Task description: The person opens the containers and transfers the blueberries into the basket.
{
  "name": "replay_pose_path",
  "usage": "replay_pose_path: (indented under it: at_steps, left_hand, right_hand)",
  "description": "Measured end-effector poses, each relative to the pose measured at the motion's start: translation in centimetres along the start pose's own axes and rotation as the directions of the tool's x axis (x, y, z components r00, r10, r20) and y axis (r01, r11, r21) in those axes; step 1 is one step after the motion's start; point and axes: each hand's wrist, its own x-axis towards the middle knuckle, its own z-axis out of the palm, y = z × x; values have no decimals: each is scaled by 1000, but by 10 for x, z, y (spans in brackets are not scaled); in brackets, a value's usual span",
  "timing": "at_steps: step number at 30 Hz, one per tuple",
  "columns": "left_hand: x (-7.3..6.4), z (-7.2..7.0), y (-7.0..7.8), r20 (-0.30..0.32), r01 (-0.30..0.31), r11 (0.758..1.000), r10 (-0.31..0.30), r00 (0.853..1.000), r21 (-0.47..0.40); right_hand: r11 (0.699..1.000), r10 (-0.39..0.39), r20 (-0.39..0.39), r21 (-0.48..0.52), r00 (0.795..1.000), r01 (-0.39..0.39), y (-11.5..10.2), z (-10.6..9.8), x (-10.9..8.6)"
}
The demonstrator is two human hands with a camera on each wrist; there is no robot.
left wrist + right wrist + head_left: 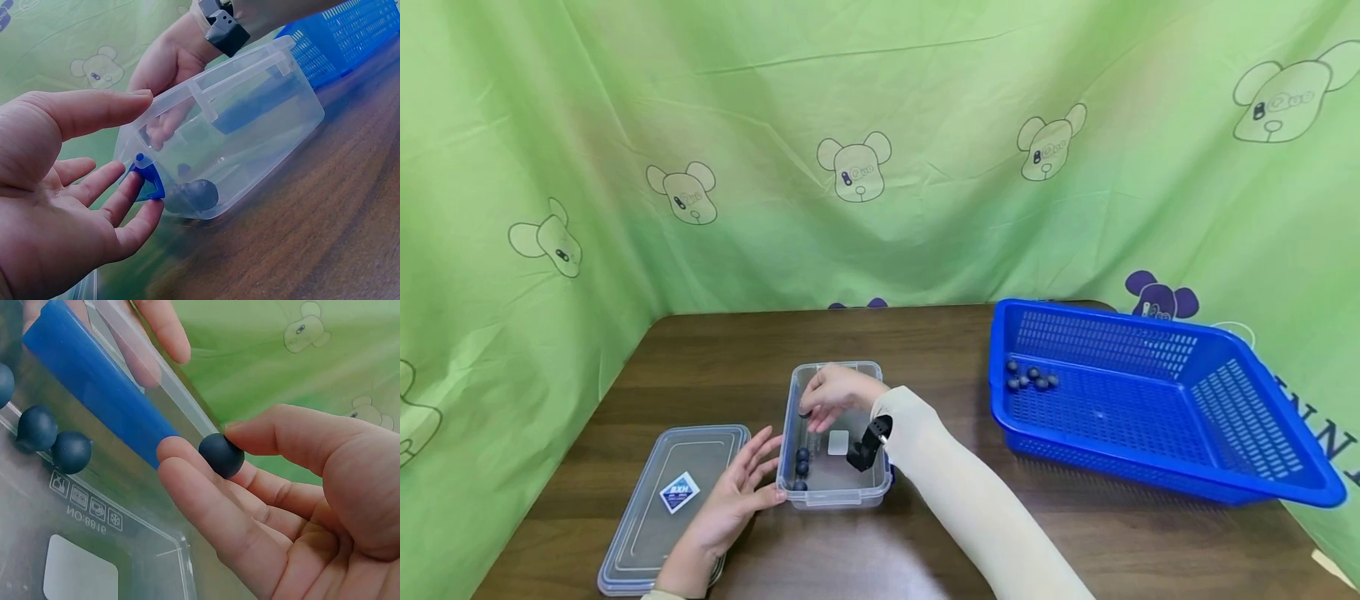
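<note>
A clear plastic box [831,499] with blue side latches stands on the table. My right hand [838,393] is inside its far left part, pinching a small dark-blue ball [221,455] between thumb and fingers. Several more dark-blue balls [802,468] lie in a row along the box's left wall. At that wall's outer side, my left hand [740,492] spreads its fingers. In the left wrist view its fingertips touch the blue latch [149,178] and its thumb lies at the rim.
To the left, a clear lid [700,467] with a blue-edged label lies flat, partly behind my left forearm. A blue perforated basket [1120,425] stands on the right, with several dark balls [1032,377] in its left corner. Green cloth [925,250] hangs behind the table.
</note>
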Motion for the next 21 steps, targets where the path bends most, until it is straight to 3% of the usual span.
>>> replay_pose_path:
  at_steps: [9, 21]
  left_hand:
    - [0, -1, -1, -23, 16, 1000, -16, 1000, 9]
    - [0, 0, -1, -11, -1, 1000, 1, 1000, -4]
  right_hand:
    - [1000, -19, 3, 17, 1000, 19, 4, -18, -11]
    - [985, -69, -74, 155, 995, 80, 14, -92, -51]
